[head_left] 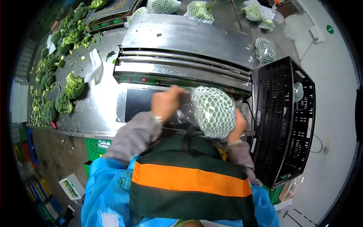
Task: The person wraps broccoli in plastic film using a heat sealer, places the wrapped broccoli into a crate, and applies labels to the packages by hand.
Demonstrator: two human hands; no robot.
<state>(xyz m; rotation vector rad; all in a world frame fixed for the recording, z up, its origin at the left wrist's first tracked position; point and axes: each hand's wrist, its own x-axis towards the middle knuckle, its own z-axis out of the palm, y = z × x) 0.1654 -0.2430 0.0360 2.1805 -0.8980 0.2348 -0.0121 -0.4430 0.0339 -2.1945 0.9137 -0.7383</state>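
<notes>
Your right hand [238,126] has its grip around the right side of the netted bundle [213,111]; your left hand [165,102] is closed on its clear film [186,108]; the bundle is just before the machine [181,64], near the counter's [106,117] edge; a black crate [257,151] stands right, broccoli [74,85] lies left.

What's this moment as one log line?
left hand: gripping clear plastic; right hand: against foam-netted vegetable; black crate: at right

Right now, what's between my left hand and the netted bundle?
In the head view, clear plastic spans the short gap between your left hand and the netted bundle.
</notes>
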